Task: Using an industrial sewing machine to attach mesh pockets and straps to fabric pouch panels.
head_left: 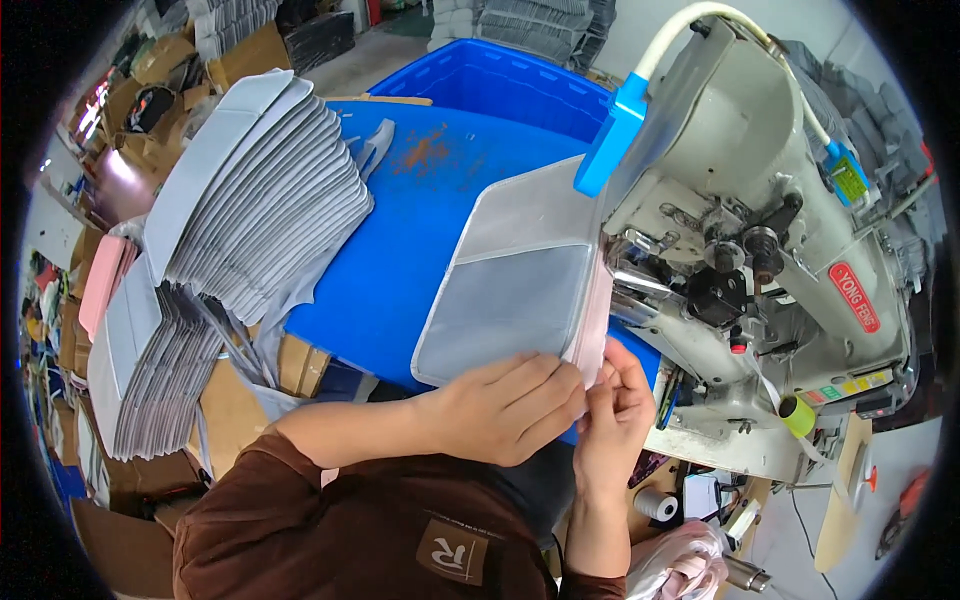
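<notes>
A flat grey fabric panel (505,300) with a lighter upper section and a pale pink strip (597,315) along its right side lies by the sewing machine (735,180). My left hand (515,405) closes on the panel's lower right corner, with its fingers curled over the pink edge. Right beside it, my right hand (618,400) pinches the lower end of the pink strip between thumb and fingers. The fingertips nearly meet, and the corner between them is mostly hidden. The panel's far right edge reaches under the machine's head.
A tall leaning stack of grey panels (270,190) stands at the left, with more panels (165,380) below it. Beneath the work is a blue tabletop (350,320); behind it stands a blue bin (450,75). A white thread cone (656,503) sits at the lower right.
</notes>
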Demonstrator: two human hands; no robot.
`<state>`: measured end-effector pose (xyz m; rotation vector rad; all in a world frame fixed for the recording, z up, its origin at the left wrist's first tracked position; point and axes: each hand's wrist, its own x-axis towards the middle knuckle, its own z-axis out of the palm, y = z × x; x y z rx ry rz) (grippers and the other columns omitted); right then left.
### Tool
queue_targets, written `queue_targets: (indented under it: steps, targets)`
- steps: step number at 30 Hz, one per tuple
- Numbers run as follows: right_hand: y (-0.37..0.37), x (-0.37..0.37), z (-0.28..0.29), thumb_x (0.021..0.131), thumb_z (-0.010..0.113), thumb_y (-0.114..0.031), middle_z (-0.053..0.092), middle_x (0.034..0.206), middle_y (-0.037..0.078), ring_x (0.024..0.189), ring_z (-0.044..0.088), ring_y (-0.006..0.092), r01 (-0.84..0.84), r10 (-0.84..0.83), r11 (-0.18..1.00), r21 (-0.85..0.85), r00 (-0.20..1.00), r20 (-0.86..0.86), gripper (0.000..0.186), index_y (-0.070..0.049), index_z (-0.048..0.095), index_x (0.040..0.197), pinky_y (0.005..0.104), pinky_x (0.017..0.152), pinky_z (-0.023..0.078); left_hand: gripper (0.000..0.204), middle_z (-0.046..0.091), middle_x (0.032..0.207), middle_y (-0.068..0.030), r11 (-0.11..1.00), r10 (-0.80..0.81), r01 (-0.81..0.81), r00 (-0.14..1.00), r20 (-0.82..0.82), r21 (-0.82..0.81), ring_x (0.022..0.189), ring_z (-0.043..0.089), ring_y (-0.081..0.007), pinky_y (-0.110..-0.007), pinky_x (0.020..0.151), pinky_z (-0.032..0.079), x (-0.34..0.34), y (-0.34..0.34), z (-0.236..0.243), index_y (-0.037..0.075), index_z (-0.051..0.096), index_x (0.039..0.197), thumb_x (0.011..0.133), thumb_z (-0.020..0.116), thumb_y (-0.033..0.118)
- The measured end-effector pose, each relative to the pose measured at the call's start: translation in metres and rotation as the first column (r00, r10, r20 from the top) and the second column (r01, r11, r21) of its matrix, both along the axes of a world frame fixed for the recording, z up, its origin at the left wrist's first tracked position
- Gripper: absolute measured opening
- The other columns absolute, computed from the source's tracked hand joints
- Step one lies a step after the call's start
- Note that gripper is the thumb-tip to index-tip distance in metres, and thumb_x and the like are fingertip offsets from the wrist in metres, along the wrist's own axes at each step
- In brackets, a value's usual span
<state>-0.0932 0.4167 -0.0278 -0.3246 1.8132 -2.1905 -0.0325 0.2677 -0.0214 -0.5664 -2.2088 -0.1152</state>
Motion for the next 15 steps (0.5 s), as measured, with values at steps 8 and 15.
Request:
queue_targets:
  steps: [8,15]
  targets:
    - [-0.021,-0.043,0.001,0.098,0.055,0.000,0.062,0.078,-0.002,0.056,0.048,0.0012,-0.005,0.006,0.999,-0.050,1.000,0.022,0.025,0.003,0.058,0.122,0.0172,0.046,0.036,0.022,0.060,0.100,-0.0118,0.998,-0.009,0.008,1.000,0.019,0.062,0.087,0.059,-0.0244,-0.032,0.072,0.050,-0.043,-0.013,-0.003,0.001,0.062,0.096,0.080,0.063,0.016]
    - [-0.025,-0.055,-0.007,0.099,0.057,-0.004,0.063,0.076,-0.001,0.053,0.048,0.0019,-0.039,0.038,0.999,-0.030,0.999,-0.035,0.010,0.001,0.061,0.106,0.0176,0.045,0.036,0.025,0.061,0.107,-0.0133,0.997,-0.013,0.006,0.996,0.092,0.074,0.098,0.059,-0.0251,-0.033,0.080,0.050,-0.067,-0.025,-0.008,0.001,0.063,0.099,0.079,0.062,0.016]
